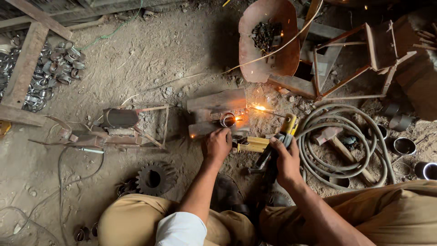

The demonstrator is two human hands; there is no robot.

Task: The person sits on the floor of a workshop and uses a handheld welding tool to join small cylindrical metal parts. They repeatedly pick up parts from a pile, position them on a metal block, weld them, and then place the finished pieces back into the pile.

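My left hand (216,143) presses down on a rusty metal piece (217,101) lying on the dirt floor, beside a short metal ring (227,120). My right hand (283,157) grips a yellow-handled electrode holder (286,129). Its thin rod (268,110) reaches toward the ring, and a bright spark glows at the tip with an orange glare on the metal. My knees in tan trousers fill the bottom of the view.
A coiled grey hose (346,141) and a hammer (334,141) lie to the right. A rusty pan (268,41) and a metal frame (355,59) stand behind. A gear (154,178) sits at lower left; many metal rings (59,64) pile at far left.
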